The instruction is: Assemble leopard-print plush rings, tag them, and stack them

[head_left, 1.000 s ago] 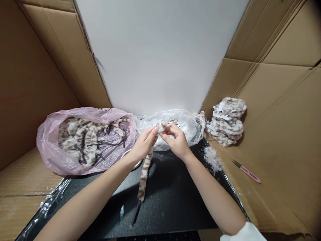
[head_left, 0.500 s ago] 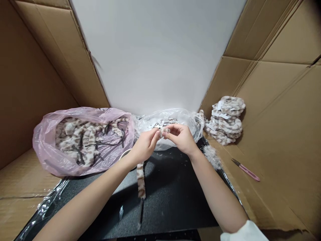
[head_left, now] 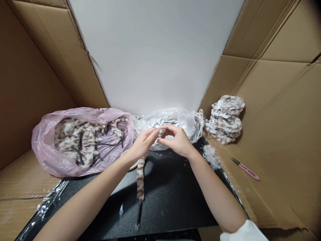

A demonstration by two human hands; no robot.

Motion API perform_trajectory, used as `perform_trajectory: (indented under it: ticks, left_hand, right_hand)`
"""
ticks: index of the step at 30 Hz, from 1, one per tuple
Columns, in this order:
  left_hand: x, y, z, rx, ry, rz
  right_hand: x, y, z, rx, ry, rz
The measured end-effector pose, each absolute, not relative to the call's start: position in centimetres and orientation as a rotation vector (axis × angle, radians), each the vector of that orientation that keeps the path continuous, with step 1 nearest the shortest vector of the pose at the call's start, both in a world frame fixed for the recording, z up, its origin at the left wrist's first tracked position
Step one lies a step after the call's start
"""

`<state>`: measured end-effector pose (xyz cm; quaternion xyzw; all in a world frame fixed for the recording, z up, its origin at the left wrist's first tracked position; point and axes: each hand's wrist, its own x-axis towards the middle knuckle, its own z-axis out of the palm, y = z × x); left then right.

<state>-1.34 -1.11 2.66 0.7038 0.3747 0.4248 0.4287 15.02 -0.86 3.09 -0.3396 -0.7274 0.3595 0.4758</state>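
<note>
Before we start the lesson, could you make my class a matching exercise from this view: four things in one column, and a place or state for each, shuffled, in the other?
1. Pink bag
2. Snips
3. Furry stack
4. Furry strip

A. Carries white tags
B. Runs down from the left hand to a dark tip
C. Lies on cardboard at the right
D. Contains furry pieces and dark cords

Pairs: 1-D; 2-C; 3-A; 4-B

Small workshop station, looks like piecework: cardboard walls (head_left: 278,97) at 10 and 2 o'clock, white panel (head_left: 157,53) at 12, black worktop (head_left: 175,194) at 6. Pink bag (head_left: 42,145) of fur pieces (head_left: 89,144) at 9, tagged fur stack (head_left: 230,126) at 3, snips (head_left: 246,169) and fluff (head_left: 212,157) at 4.
</note>
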Motion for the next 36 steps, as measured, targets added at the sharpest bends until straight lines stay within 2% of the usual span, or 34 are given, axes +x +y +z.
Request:
perform_trajectory:
  ticks: [6, 19, 28, 36]
  left_hand:
    - [-1.3, -1.3, 2.8, 1.784, 1.001, 1.166]
    - [-1.2, -1.6, 3.0, 1.843, 1.004, 1.141]
    - [-1.2, -1.5, 2.5, 1.745, 0.939, 1.087]
    - [-1.2, -1.1, 2.3, 1.551, 0.811, 0.922]
  right_hand:
    - [15.3, -0.7, 3.6, -0.778, -1.613, 0.753]
    - [15.3, -0.9, 3.9, -0.753, -1.829, 0.496]
    - [15.0, -0.6, 3.4, -0.728, -1.750, 0.644]
    - [14.9, 0.3, 3.0, -0.744, -1.224, 1.045]
